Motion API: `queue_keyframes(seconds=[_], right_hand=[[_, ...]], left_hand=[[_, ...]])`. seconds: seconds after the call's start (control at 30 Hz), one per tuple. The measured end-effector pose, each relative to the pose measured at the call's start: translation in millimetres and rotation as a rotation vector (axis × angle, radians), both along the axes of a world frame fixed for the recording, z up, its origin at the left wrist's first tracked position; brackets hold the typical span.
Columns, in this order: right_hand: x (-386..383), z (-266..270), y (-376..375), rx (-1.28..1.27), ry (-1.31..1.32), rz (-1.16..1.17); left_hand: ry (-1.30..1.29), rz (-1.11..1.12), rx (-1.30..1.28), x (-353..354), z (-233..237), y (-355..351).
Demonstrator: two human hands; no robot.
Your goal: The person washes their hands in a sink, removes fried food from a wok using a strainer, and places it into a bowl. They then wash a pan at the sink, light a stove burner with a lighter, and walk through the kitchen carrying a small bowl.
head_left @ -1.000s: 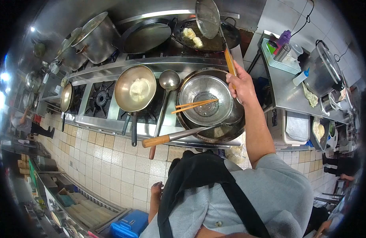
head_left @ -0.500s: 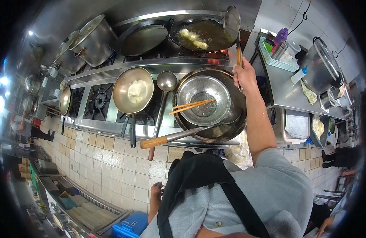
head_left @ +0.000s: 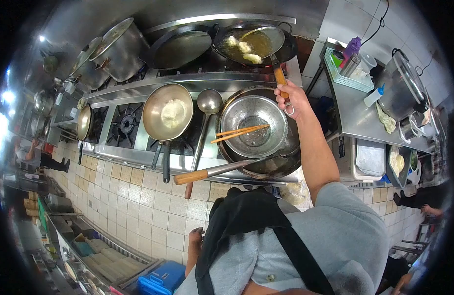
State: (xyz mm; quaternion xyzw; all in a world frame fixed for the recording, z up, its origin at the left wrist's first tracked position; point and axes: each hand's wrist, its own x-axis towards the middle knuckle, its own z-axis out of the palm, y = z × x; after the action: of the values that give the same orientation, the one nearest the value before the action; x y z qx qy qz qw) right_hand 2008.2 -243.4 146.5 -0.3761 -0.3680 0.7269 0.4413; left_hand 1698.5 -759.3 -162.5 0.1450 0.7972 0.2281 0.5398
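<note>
The skimmer (head_left: 262, 40) lies tilted in the oil of the back wok (head_left: 289, 48), its mesh bowl just beside the pale fried pieces (head_left: 244, 47) floating there. Your right hand (head_left: 288, 96) has its fingers clamped round the lower end of the wooden handle. The grip sits far from the bowl, so any load in the mesh will lever hard against your wrist.

As I judge it, the main risk is the oil. If you lift fast or let the bowl tip, pieces could slide back and splash toward your bare forearm, which reaches across the front wok (head_left: 292, 160). A dripping skimmer carried back over the stove (head_left: 138, 155) could also drop oil near the burners.

The colander (head_left: 254, 119) sits inside that front wok with chopsticks (head_left: 239, 132) laid loose across it. A brush from your arm or the handle could knock them off. The ladle (head_left: 209, 101) and the pan (head_left: 168, 112) holding something pale stand just to the left, near enough to catch.

Your left hand (head_left: 195, 238) hangs low at your side; I cannot tell whether its fingers are apart or together.
</note>
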Motion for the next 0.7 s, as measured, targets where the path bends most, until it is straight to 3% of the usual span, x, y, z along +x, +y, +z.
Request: queue_keyframes(seconds=[0.07,0.2,0.23,0.3,0.4,0.5,0.57,0.7], right_hand=[[1.2,-1.6,-1.4,0.007,0.033,0.018],[6.1,2.9,-7.9,0.004,0.134,0.061],[8.5,4.0,-10.0,0.003,0.134,0.06],[13.9,6.6,-14.2,0.027,0.17,0.076],[21.0,15.7,-25.2,0.07,0.131,0.065],[26.1,26.0,-36.9,0.079,0.097,0.039],[28.2,33.4,-43.4,0.086,0.069,0.024],[23.4,45.2,-51.9,0.104,-0.06,-0.045]], left_hand=[[-0.153,0.402,-0.109,4.3,-2.2,3.7],[-0.129,0.369,-0.073,1.7,0.5,2.8],[-0.032,0.142,-0.003,-3.4,-7.9,-2.5],[0.063,-0.087,0.067,-11.2,-21.7,-9.5],[0.088,-0.183,0.121,-12.5,-22.4,-9.1],[0.045,-0.072,0.078,-7.0,-14.0,-2.1],[-0.127,0.355,-0.071,-0.7,-0.3,7.7],[-0.141,0.357,-0.051,-7.2,-7.8,3.7]])
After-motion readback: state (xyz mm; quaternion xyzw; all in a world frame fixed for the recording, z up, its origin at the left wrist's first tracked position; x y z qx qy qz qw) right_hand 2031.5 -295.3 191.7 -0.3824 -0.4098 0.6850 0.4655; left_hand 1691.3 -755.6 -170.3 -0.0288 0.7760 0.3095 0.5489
